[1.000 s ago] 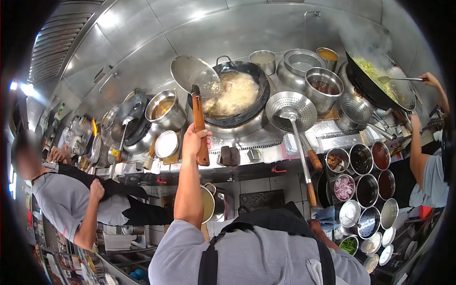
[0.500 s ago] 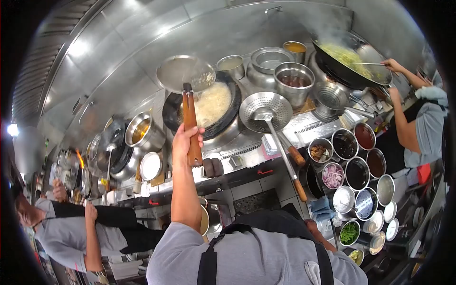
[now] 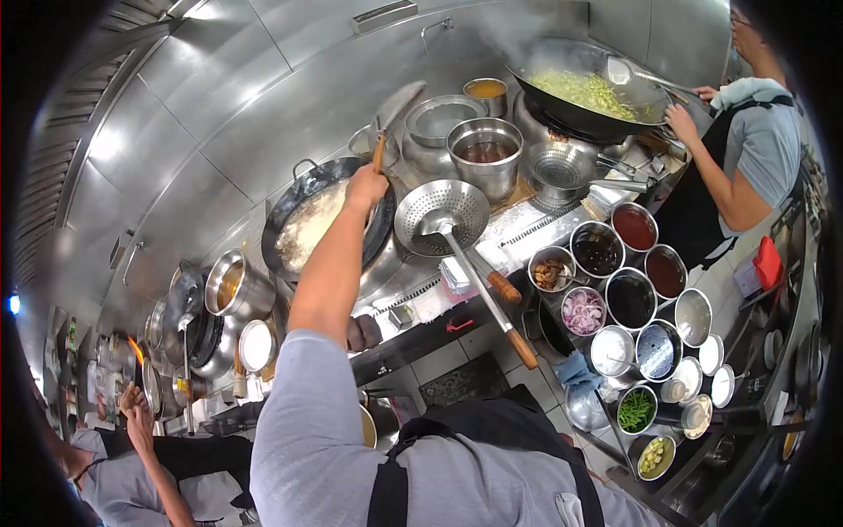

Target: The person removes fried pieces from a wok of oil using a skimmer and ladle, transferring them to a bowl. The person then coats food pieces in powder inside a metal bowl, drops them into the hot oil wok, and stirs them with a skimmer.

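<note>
My left hand is wrapped round the wooden handle of a strainer. The strainer is tilted almost edge-on, beyond the hand and to the right of a black wok. Pale foaming liquid fills much of the wok, and my forearm passes over its right side. Right of my hand, a perforated metal skimmer lies with a ladle in it. Their wooden-ended handles jut out past the counter edge. My right hand is out of view.
Metal pots stand right of the wok. A co-worker tends a steaming wok at the far right. Several ingredient containers crowd the right side. Another person stands at left, near a flame.
My left hand moved away from me with the strainer, which swung from above the wok to its right and turned edge-on. The view shifted. The right-hand co-worker's spatula moved within the wok.
</note>
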Motion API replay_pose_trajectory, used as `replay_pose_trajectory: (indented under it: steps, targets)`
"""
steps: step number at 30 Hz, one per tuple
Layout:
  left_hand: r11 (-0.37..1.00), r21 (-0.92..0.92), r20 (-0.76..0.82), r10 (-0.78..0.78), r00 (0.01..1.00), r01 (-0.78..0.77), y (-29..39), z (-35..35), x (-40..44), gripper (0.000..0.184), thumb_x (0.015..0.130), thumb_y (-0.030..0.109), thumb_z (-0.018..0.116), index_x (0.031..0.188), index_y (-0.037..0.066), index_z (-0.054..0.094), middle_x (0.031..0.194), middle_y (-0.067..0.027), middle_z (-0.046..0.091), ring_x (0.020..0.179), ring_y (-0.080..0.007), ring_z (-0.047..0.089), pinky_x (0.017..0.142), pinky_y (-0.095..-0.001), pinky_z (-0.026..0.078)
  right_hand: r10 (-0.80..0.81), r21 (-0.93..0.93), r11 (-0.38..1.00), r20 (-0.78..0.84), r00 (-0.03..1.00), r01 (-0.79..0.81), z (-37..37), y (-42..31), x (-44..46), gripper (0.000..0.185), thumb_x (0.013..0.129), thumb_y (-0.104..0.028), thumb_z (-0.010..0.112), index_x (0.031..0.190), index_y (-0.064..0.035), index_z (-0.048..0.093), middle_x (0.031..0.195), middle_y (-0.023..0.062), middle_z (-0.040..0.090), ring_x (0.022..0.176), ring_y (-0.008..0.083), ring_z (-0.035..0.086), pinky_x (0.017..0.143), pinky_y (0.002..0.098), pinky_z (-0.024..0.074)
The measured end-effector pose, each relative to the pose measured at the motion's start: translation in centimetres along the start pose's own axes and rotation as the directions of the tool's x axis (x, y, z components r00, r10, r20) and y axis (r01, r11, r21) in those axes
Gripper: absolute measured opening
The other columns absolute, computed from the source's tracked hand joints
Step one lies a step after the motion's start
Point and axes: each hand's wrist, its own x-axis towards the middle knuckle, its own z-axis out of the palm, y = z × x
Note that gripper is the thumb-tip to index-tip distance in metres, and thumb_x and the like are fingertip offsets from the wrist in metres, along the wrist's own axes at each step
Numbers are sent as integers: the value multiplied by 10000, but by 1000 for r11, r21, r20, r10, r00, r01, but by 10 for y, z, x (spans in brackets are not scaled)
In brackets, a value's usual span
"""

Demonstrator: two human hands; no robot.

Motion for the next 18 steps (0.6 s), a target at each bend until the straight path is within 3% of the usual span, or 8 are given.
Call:
replay_pose_trajectory:
  steps: [1,2,3,5,11,15,17,18]
  targets:
    - [968,-214,75,-117,990,131,22,-27,-36,234,760,92,618,987,41,642,739,-126,630,528,-236,602,446,-376,460,-5,6,1000,19,1000,5,1,4,2,224,758,-340,620,805,-121,629,772,111,632,764,313,625,623,444,489]
    - [923,-360,72,-118,990,136,7,-33,-43,314,769,96,630,1081,63,623,717,-77,586,488,-184,546,414,-333,439,-9,18,1000,35,999,9,-2,5,2,220,763,-335,614,808,-120,628,766,106,627,749,304,618,613,437,485]
    - [871,-462,111,-131,985,168,-1,-49,-57,435,773,93,642,1203,80,580,715,-51,572,491,-141,532,403,-292,430,-10,26,1000,53,999,9,-5,5,6,215,769,-329,608,811,-119,626,761,101,622,734,295,610,602,431,480]
    - [819,-546,107,-142,984,178,-18,-81,-89,502,794,72,633,1285,54,530,727,-33,554,489,-106,511,396,-259,424,-28,43,999,100,995,24,-12,8,15,207,780,-319,597,817,-117,622,749,91,612,703,277,596,582,418,470]
    - [877,-420,-37,-273,961,233,-77,-172,-193,552,807,70,634,1345,74,508,697,-7,536,478,-90,490,387,-250,422,-53,192,981,258,965,2,-55,-10,68,186,814,-288,562,834,-110,612,715,62,583,613,222,551,520,381,440]
    - [848,-386,-88,-426,900,364,-111,-188,-235,510,817,68,611,1320,85,531,696,-3,540,464,-86,485,396,-238,428,63,358,908,398,915,-218,-100,-61,114,175,836,-267,539,846,-105,605,693,42,564,552,186,522,478,355,421]
    - [823,-412,-111,-473,874,392,-123,-184,-250,418,828,64,600,1245,74,568,669,-9,532,457,-85,474,393,-241,419,-14,415,896,381,924,-158,-106,-72,129,176,849,-260,524,865,-101,599,681,31,547,536,167,501,461,344,405]
    - [806,-439,-111,-488,866,397,-138,-177,-254,383,833,66,599,1215,71,576,660,-11,530,454,-85,470,391,-243,416,46,397,890,408,912,-223,-109,-83,135,171,847,-249,525,853,-97,602,683,38,550,553,173,509,481,349,415]
